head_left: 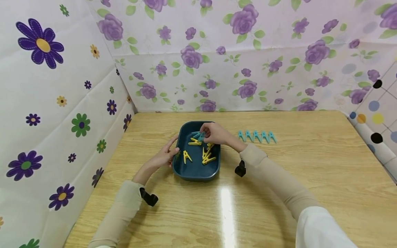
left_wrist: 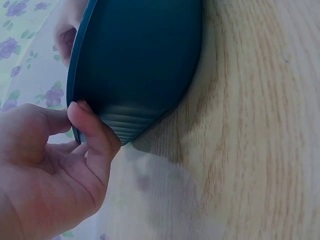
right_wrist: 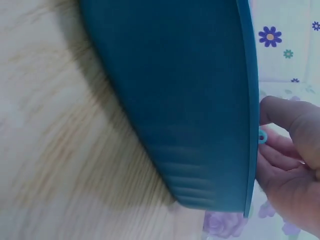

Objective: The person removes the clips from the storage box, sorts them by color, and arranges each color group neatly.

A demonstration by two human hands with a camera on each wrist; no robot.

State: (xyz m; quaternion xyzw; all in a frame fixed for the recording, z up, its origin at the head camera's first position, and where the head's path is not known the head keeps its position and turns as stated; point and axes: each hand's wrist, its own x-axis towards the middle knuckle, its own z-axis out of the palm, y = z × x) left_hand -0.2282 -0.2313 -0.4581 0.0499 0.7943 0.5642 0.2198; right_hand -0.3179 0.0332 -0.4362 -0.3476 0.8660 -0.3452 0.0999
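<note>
A dark blue plastic basin [head_left: 195, 174] stands on the table with yellow clothespins [head_left: 194, 142] and light blue clothespins [head_left: 196, 133] inside it. My left hand [head_left: 162, 156] grips the basin's left side, and in the left wrist view its thumb and fingers pinch the rim [left_wrist: 74, 75]. Over the far right part of the basin, my right hand [head_left: 215, 133] pinches a light blue clothespin. Only the small ringed end of that clothespin [right_wrist: 262, 136] shows between the fingers in the right wrist view, just past the rim; the rest is hidden.
To the right of the basin, several light blue clothespins [head_left: 256, 136] lie in a row on the wooden table [head_left: 294, 172]. Flower-patterned sheets [head_left: 217, 69] hang behind the table and along its left side.
</note>
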